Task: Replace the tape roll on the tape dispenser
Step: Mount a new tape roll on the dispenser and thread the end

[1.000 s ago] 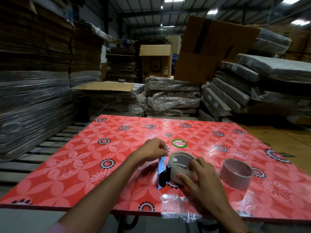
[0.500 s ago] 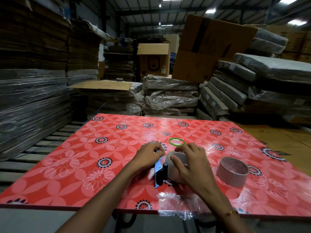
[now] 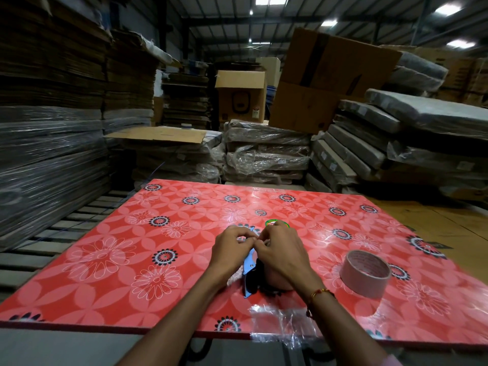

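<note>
Your left hand (image 3: 231, 247) sits over the front end of the dispenser (image 3: 249, 265), fingers (image 3: 244, 237) curled together and pinched at something small. From here it reads as the loose tape end, though the strip itself is too thin to make out. That hand also seems to steady the blue frame so it does not slide on the glossy bench (image 3: 105, 260).

The dispenser lies on the bench between your wrists, its blue plate showing just below your knuckles and its dark handle pointing back toward you.

Your right hand (image 3: 284, 253) covers the roll (image 3: 277, 282) mounted on the dispenser; only a pale curve of it shows under the palm. The fingers of this hand meet those of the left, closed in the same pinch, so both hands look busy feeding the tape toward the blade end. I judge the fresh roll is already seated and threading is the step in hand.

Well apart on the right, the other roll (image 3: 365, 273) stands on its edge face on the bench, out of the way, probably the one taken off.
</note>
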